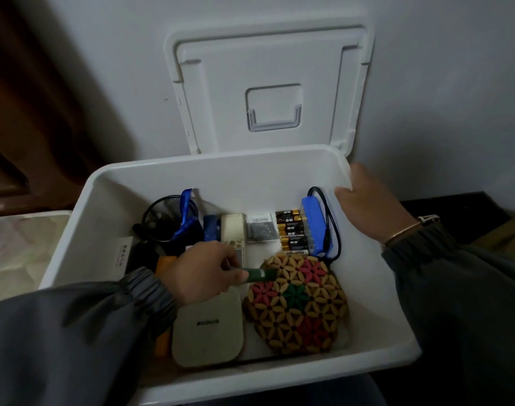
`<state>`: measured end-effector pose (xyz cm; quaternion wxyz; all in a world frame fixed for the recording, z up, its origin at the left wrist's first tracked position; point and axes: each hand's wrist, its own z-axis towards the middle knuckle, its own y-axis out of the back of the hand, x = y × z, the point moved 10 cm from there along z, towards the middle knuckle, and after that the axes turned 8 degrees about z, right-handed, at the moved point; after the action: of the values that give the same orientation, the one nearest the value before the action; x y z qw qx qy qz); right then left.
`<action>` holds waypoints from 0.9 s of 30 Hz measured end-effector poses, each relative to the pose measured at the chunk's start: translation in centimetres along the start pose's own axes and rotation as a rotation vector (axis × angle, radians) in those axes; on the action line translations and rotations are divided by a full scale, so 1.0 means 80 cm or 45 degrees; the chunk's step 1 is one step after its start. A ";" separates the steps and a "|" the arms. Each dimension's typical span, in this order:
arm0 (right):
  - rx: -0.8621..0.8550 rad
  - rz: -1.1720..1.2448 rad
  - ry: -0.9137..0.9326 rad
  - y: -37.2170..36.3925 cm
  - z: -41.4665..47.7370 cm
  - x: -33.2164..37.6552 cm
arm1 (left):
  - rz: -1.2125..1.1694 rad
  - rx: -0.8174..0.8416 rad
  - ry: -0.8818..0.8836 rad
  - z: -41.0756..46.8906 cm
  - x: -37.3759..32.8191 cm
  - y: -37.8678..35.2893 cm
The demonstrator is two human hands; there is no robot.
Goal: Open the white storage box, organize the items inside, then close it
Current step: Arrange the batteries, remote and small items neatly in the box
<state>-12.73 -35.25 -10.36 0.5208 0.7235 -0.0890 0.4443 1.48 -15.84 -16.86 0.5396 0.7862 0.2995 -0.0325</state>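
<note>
White storage box, open, lying closest.
- Front, inside: beige flat device; beaded flower mat.
- Left hand pinches green tube over the mat's edge.
- Behind: batteries.
- Right hand grips the box's right rim.
- Lid upright against wall.

Dim feed, low indoor light, colours muted. From my end the backdrop is a plain pale wall — smooth, greyish-white, with one small dark speck left of centre. Far left, a brown hanging or panel runs top to bottom in deep shadow; I cannot tell cloth from wood. Below it, a pale quilted surface with a faint stitched pattern, seemingly bedding. On the right, a black flat surface meets the wall, and at the frame edge a brownish-olive shape lies on it — too dark to identify.
</note>
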 end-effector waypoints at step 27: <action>0.001 -0.024 0.005 0.001 -0.003 0.005 | -0.129 -0.128 0.370 0.081 0.004 0.015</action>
<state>-12.69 -34.95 -10.03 0.5248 0.7237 -0.0809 0.4408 4.10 -21.63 -18.71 0.5270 0.7385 0.4149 0.0696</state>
